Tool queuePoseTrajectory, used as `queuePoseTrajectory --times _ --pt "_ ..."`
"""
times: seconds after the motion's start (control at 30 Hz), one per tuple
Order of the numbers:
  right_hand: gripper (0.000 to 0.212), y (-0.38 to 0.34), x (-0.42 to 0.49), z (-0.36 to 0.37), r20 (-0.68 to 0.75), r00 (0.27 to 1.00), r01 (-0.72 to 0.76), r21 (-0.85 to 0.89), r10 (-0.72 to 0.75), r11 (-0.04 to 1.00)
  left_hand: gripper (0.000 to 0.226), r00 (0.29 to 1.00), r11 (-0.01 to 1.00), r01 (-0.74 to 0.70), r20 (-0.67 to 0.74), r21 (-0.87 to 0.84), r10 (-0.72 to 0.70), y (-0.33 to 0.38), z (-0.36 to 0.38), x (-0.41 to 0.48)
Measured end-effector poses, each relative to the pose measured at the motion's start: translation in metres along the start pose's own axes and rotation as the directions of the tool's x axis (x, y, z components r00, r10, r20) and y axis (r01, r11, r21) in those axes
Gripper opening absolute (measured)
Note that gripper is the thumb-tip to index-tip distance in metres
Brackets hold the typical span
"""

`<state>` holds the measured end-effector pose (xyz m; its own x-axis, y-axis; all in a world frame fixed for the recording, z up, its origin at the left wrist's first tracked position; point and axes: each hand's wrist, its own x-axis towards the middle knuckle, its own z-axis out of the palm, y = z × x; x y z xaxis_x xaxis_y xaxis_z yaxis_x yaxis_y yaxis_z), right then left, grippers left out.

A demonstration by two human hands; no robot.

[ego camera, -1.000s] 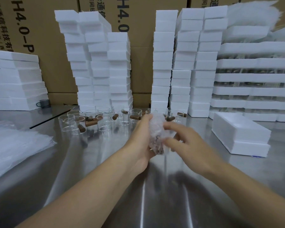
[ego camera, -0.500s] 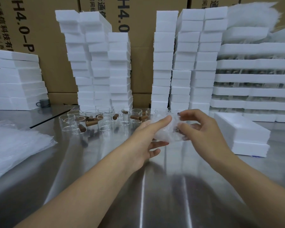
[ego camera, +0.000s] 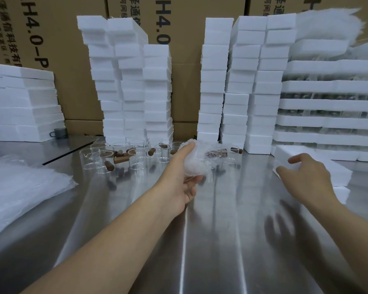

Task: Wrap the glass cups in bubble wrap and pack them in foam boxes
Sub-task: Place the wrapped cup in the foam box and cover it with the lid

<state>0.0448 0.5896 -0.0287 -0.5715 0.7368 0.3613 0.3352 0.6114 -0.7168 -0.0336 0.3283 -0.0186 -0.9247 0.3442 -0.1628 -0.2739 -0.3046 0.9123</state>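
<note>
Head view: the left hand grips the bubble-wrapped glass cup, fingers and thumb curled round it, held above the worktop towards its back edge, near the centre. A brown handle shows through the wrap. The right hand holds nothing, its fingers loosely spread at the near left corner of a closed foam box at the worktop's right edge; contact cannot be confirmed. Several unwrapped glass cups stand along the back edge, left of centre. Spare bubble wrap sheets lie at the left edge.
</note>
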Motion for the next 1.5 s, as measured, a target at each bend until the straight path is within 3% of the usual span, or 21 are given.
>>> queuePoseTrajectory --times 0.2,0.27,0.37,0.47,0.7,0.93,1.17,1.37,1.5 --pt "0.026 -0.014 -0.015 0.000 0.027 0.982 0.180 0.192 -0.189 0.965 0.042 0.996 0.995 -0.045 -0.075 -0.085 0.039 0.003 -0.005 0.007" --pt "0.020 -0.022 -0.024 0.002 0.149 0.952 0.239 0.178 -0.266 0.955 0.042 0.994 0.992 -0.074 -0.091 -0.101 0.065 0.004 -0.006 0.007" --pt "0.007 -0.031 -0.039 0.009 0.399 0.852 0.292 0.173 -0.338 0.941 0.039 0.989 0.990 -0.119 -0.102 -0.078 0.111 0.007 -0.006 0.006" --pt "0.011 -0.034 -0.050 0.011 0.499 0.782 0.346 0.150 -0.373 0.926 0.033 0.976 0.978 -0.208 -0.068 0.008 0.208 0.008 -0.005 0.008" --pt "0.009 -0.038 -0.053 0.010 0.505 0.768 0.351 0.181 -0.393 0.919 0.034 0.921 0.889 -0.388 0.127 0.243 0.367 0.001 -0.007 0.011" --pt "0.009 -0.035 -0.051 0.011 0.508 0.759 0.368 0.181 -0.407 0.912 0.055 0.876 0.785 -0.475 0.127 0.398 0.466 -0.009 -0.011 0.021" --pt "0.010 -0.036 -0.052 0.013 0.501 0.757 0.380 0.187 -0.420 0.906 0.066 0.872 0.686 -0.483 0.221 0.545 0.438 -0.016 -0.014 0.027" --pt "0.010 -0.035 -0.052 0.014 0.501 0.761 0.375 0.181 -0.413 0.909 0.076 0.919 0.655 -0.382 0.195 0.652 0.343 -0.017 -0.015 0.027" --pt "0.010 -0.035 -0.052 0.015 0.495 0.766 0.368 0.187 -0.411 0.911 0.088 0.911 0.538 -0.390 0.229 0.747 0.343 -0.017 -0.014 0.023"
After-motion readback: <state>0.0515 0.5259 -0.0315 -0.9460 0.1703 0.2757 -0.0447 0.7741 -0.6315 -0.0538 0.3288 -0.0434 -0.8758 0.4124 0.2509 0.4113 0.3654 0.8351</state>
